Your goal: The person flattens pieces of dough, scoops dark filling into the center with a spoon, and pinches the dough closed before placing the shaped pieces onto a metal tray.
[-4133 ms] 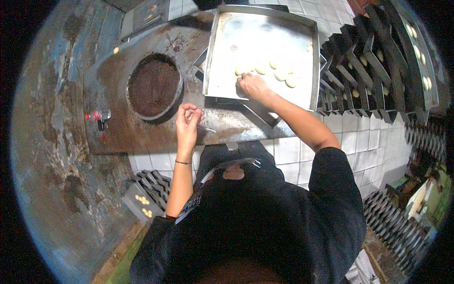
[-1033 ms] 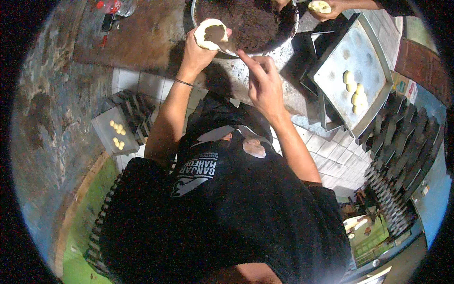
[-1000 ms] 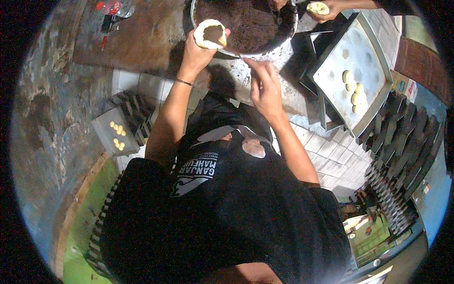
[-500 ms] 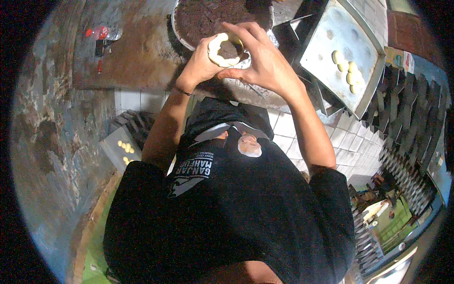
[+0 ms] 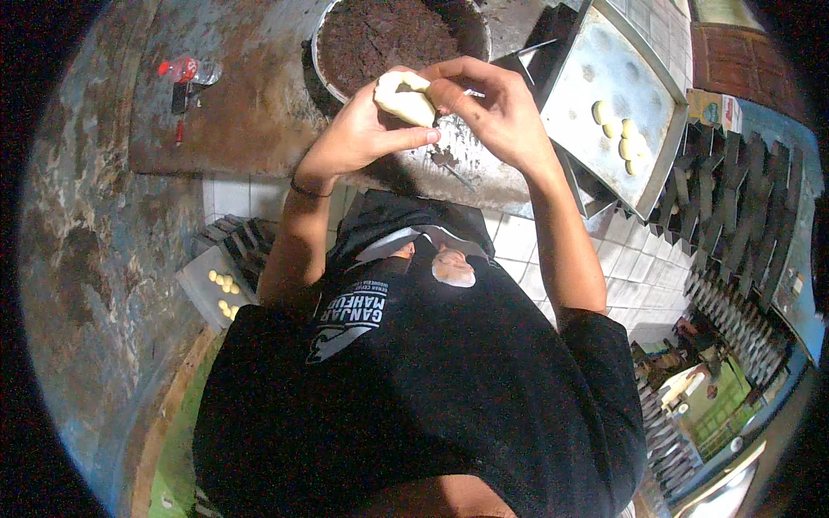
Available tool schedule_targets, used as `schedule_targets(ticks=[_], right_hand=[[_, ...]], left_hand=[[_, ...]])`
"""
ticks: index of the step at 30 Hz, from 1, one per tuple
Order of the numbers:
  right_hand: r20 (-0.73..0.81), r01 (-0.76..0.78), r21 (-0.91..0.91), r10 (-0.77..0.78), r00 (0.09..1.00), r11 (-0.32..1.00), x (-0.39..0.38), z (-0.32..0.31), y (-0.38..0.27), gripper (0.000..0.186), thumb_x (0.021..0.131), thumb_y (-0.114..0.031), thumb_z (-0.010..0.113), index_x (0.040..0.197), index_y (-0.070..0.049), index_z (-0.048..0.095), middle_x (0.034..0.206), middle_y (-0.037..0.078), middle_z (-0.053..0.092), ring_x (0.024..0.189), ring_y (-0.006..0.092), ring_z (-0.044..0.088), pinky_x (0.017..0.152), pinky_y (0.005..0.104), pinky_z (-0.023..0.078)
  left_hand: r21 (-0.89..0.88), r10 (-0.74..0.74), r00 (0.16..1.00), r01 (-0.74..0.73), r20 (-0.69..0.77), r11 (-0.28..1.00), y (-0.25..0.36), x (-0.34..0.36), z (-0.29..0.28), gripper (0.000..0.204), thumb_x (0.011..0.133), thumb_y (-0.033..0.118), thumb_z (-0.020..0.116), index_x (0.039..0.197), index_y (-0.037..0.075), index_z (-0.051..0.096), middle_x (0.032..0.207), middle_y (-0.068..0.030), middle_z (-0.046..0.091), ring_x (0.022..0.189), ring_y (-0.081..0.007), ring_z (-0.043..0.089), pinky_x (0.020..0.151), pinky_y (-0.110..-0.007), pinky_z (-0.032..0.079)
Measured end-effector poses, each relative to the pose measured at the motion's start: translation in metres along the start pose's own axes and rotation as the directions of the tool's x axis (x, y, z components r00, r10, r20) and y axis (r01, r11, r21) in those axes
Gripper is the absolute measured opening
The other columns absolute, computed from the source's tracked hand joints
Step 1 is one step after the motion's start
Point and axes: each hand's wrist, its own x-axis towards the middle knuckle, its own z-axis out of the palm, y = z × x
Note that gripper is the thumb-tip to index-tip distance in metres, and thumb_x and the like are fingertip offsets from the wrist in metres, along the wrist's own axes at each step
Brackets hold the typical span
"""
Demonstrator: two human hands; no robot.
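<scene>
A pale piece of dough (image 5: 404, 104), folded into a cup with its rim partly turned in, rests in my left hand (image 5: 350, 142). My left fingers curl behind it and the thumb lies along its near side. My right hand (image 5: 501, 112) pinches the dough's right edge between thumb and forefinger. Whatever lies inside the dough is mostly hidden at this angle. Just beyond both hands stands a round basin (image 5: 316, 53) of dark brown crumbly filling (image 5: 384, 43). Below the hands, dark crumbs (image 5: 445, 159) and a thin tool (image 5: 458, 175) lie on the worktop.
To the right, a tilted metal tray (image 5: 596, 65) bears several pale dough pieces (image 5: 628, 142). Stacked dark trays (image 5: 721, 181) stand farther right. At left lie a clear bottle (image 5: 205, 71) and a small red object (image 5: 180, 131). Another tray (image 5: 200, 272) with dough pieces sits lower left.
The dough has tipped and its opening has narrowed, so the dark filling no longer shows. My right hand has gone from cupping around it to pinching its edge.
</scene>
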Motion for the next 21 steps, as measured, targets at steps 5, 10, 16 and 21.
schedule_targets(ticks=[5,10,16,21], right_hand=[[-0.002,-0.016,-0.191,0.016,1.000,0.982,0.000,0.007,-0.016,0.031,0.087,-0.027,0.082,0.102,-0.001,0.074,0.090,0.009,0.075,0.084,0.0157,0.069,0.080,0.0347,0.056],[-0.025,-0.030,0.136,0.034,0.999,0.990,0.002,0.004,-0.016,0.027,0.093,-0.022,0.078,0.107,0.001,0.074,0.098,0.009,0.076,0.089,0.0150,0.070,0.085,0.0312,0.057],[0.105,0.320,-0.458,-0.307,0.946,0.830,-0.009,0.000,-0.061,0.071,0.075,-0.027,0.090,0.136,-0.005,0.061,0.122,0.017,0.061,0.119,0.0338,0.060,0.097,0.0435,0.053],[0.236,0.436,-0.484,-0.367,0.900,0.759,-0.001,-0.016,-0.054,0.060,0.073,-0.026,0.088,0.125,-0.005,0.066,0.110,0.018,0.062,0.106,0.0404,0.063,0.090,0.0467,0.053]], left_hand=[[-0.020,0.041,0.999,-0.041,-0.002,0.999,-0.001,0.000,0.001,0.053,0.085,0.009,0.085,0.131,0.006,0.058,0.109,0.0019,0.066,0.095,-0.0049,0.058,0.080,-0.023,0.048],[-0.291,-0.088,0.985,0.041,-0.150,0.956,0.011,-0.004,0.007,0.037,0.100,0.026,0.068,0.129,0.006,0.061,0.113,0.0009,0.068,0.089,-0.0042,0.058,0.073,-0.021,0.045],[-0.342,-0.120,0.945,0.009,-0.306,0.940,0.012,-0.002,0.024,0.025,0.099,0.022,0.064,0.114,0.003,0.067,0.102,-0.0028,0.068,0.094,-0.0110,0.064,0.080,-0.027,0.051],[-0.389,-0.212,0.931,0.085,-0.297,0.917,0.013,0.008,0.038,0.025,0.102,0.026,0.054,0.113,0.008,0.067,0.096,0.0017,0.066,0.073,-0.0034,0.059,0.054,-0.021,0.042]])
